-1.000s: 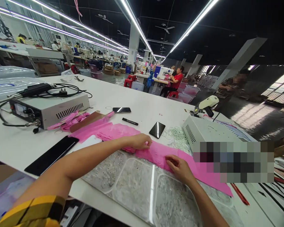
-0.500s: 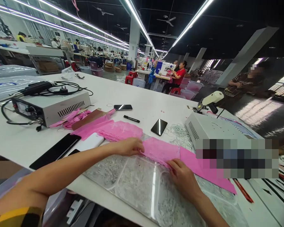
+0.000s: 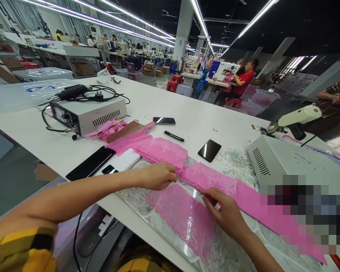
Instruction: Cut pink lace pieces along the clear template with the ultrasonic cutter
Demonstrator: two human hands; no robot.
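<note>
Along the table's [image 3: 187,124] near edge, pink lace [image 3: 184,215] ran left to right, left hand [image 3: 157,175] pinching one end, right hand [image 3: 226,211] pinching its middle.

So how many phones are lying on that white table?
4: one far off past the pink lace, one beside the white cords, and two near the left forearm. Others may be hidden.

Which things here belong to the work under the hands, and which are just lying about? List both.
In the work:
left hand
right hand
pink lace strip, held by both
clear plastic sheet under it

Lying about:
black marker
two phones
white elastic loops
metal control box
pink scraps
</note>
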